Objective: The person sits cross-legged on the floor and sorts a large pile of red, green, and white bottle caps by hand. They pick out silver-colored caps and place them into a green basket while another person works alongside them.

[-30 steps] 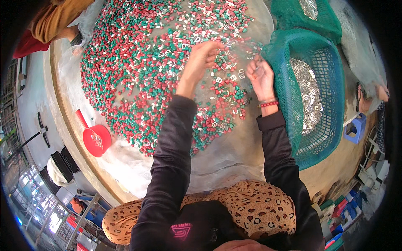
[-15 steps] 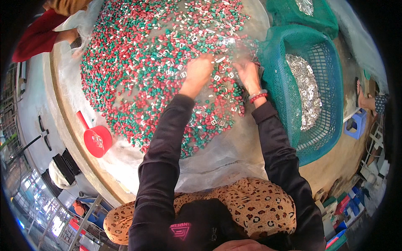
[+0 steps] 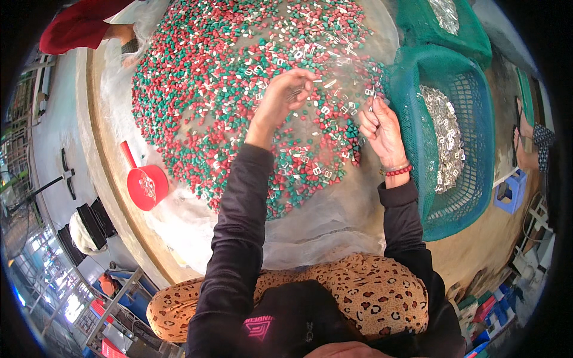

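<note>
Head view | left hand point(image 3: 282, 100) half-curled, right hand point(image 3: 384, 134) pinched nearly closed; any hold unclear | near both, smooth red-and-green pebble-shaped pieces point(image 3: 173, 107) on translucent sheeting point(image 3: 185, 227) | beside right hand, blue latticed plastic basket point(image 3: 468, 200), green mesh point(image 3: 412, 113)

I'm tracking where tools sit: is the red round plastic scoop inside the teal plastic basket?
No: the scoop lies left of the red and green pieces, the basket right.

Countless pieces point(image 3: 179, 113), two green nets point(image 3: 412, 119), one scoop point(image 3: 136, 190), one stool point(image 3: 518, 187) show.
</note>
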The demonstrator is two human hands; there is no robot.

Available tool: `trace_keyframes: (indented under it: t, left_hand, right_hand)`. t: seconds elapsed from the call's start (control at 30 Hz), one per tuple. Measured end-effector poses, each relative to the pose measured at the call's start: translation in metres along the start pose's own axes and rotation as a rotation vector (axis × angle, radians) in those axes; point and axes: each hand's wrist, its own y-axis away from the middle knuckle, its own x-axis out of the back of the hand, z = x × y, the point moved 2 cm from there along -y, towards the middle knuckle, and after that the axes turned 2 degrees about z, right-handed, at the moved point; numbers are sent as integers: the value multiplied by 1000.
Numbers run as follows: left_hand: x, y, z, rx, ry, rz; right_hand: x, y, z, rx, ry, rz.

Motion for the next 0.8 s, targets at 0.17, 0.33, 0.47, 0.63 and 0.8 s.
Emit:
trace_keyframes:
  t: [0.17,0.33,0.47,0.63,0.8]
  left_hand:
    - [-20,-54,-29,-202,-1273,140]
    - [-24,-73,-58,-227,-1797,167]
    - [-19,-74,-60,-166,-1763,198]
    - [-14,-71,-60,28,-1726,163]
    - [-5,-65,-66,-14,-1825,127]
  right_hand:
    - [-17,13,-10,-15,-47,-67]
    - [-26,14,-23,1,-108,-208]
    - [-26,14,-27,3,51,-173]
    - [-25,11,-26,-3,138,-107]
    - [-16,8,-23,-16,66,-140]
